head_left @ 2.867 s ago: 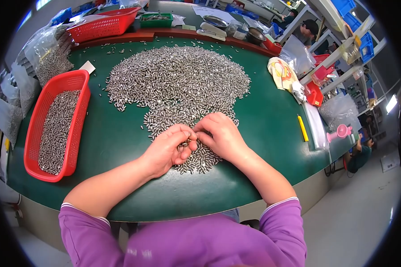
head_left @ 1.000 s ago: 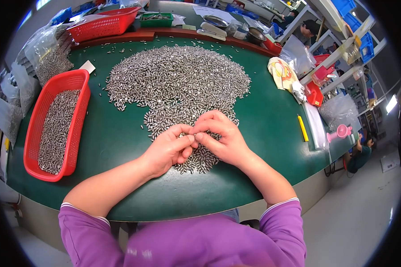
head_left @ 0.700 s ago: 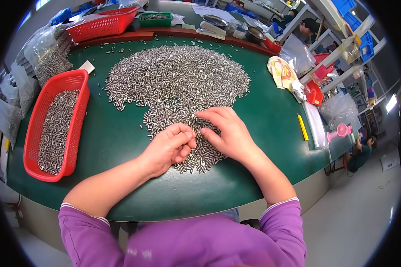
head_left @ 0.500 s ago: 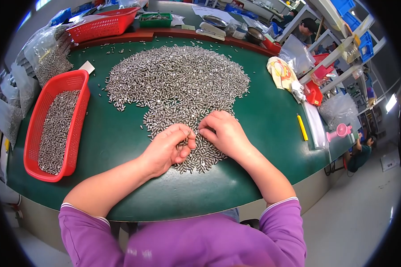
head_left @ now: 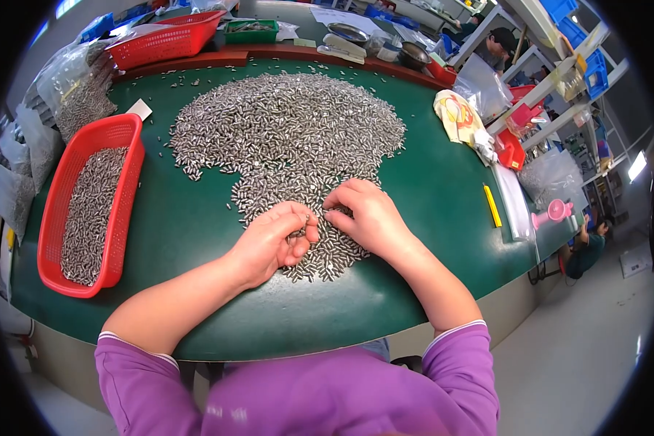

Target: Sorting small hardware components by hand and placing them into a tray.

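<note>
on the smooth green tabletop (head_left: 436, 189), a broad heap of small silvery metal cylinders (head_left: 291, 120) spreads beyond and between the right hand (head_left: 368, 218), thumb and forefinger slightly apart, and the left hand (head_left: 270, 238), curled, whether around any cylinder i cannot tell.

No text can be read: the white marking (head_left: 226, 413) on the purple shirt (head_left: 341, 389) is too blurred.

The right fingers (head_left: 344, 195) have parted from the left fingers (head_left: 312, 233).
</note>
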